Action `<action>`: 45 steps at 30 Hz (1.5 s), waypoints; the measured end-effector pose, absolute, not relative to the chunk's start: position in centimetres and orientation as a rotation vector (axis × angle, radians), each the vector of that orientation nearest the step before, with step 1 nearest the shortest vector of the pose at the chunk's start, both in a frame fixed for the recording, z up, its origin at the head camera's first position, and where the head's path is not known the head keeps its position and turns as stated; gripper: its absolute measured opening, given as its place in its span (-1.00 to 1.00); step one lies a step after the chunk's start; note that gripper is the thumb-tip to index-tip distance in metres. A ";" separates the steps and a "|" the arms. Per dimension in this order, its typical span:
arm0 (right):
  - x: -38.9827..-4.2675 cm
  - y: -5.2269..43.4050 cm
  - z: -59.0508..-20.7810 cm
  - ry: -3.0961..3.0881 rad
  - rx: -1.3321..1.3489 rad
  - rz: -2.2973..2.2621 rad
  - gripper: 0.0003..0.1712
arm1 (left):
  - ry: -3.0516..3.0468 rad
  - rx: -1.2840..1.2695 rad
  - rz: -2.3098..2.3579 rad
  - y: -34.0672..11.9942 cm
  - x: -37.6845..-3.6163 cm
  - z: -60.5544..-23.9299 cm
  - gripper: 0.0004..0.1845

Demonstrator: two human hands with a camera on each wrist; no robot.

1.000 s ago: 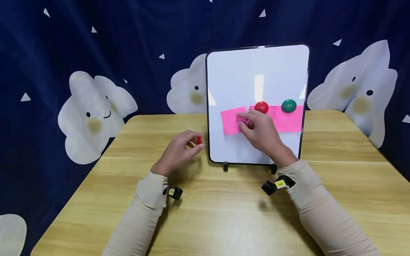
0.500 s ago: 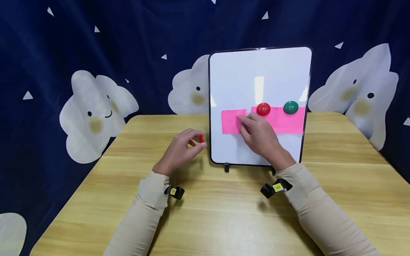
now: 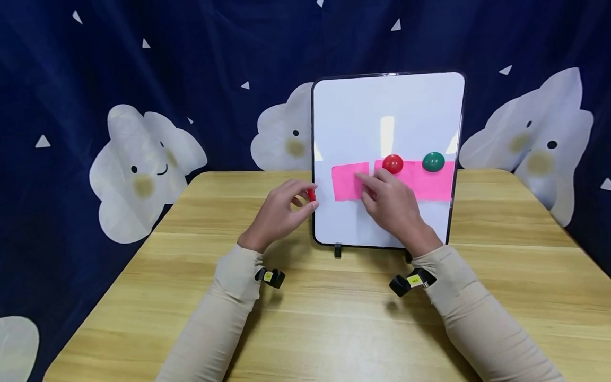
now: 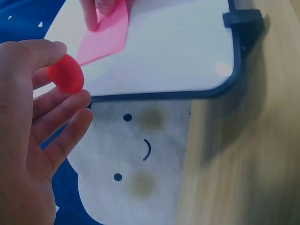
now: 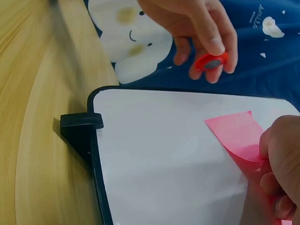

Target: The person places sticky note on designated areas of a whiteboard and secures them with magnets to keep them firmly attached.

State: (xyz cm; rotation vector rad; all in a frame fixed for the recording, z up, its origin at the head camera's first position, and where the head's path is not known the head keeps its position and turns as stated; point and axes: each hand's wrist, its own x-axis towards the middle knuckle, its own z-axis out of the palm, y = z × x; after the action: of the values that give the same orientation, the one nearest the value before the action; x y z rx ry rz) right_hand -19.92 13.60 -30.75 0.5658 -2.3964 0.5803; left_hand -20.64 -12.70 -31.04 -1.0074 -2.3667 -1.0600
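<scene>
My left hand (image 3: 281,213) pinches a round red magnet (image 4: 69,75) between thumb and fingertips, just at the left edge of the whiteboard (image 3: 347,119). In the right wrist view the magnet's grey underside faces that camera. My right hand (image 3: 395,206) is at the board and pinches the right part of a pink paper note (image 3: 343,183); the note bends near the fingers and sits slightly tilted. Farther right, pink paper (image 3: 431,183) lies on the board under a red magnet (image 3: 393,164) and a green magnet (image 3: 433,162). The right hand covers part of it.
The whiteboard stands upright on small black feet (image 3: 338,250) on a wooden table (image 3: 329,323). Behind it hangs a dark blue curtain (image 3: 229,48) with smiling clouds. Each wrist carries a small black camera.
My left hand has moved right and slightly up with the red magnet, reaching the board's left edge. The pink note's tilt has shifted slightly under my right hand, which stays nearly in place.
</scene>
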 end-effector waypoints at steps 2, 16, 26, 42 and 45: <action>-20.0 13.7 -30.9 -2.378 0.568 0.593 -0.50 | -2.341 -1.012 -1.057 -12.3 -20.8 -30.8 -0.63; -20.3 13.9 -31.6 -2.282 0.593 0.599 -0.48 | -2.160 -1.023 -0.940 -10.3 -22.1 -29.9 -0.61; -20.4 13.7 -32.0 -2.266 0.577 0.560 -0.44 | -2.157 -1.026 -0.926 -8.7 -22.8 -29.4 -0.57; -20.3 13.5 -32.1 -2.258 0.535 0.516 -0.48 | -2.109 -0.990 -0.803 -6.3 -23.5 -28.8 -0.60; -20.3 13.5 -32.0 -2.268 0.532 0.517 -0.47 | -2.129 -0.978 -0.760 -6.0 -23.5 -28.5 -0.60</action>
State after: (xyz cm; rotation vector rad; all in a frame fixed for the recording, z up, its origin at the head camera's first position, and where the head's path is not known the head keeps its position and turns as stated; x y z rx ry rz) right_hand -20.33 13.50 -32.04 0.5321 -2.2681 0.5168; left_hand -23.52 -5.98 -28.51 -0.9784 -2.1293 -0.7598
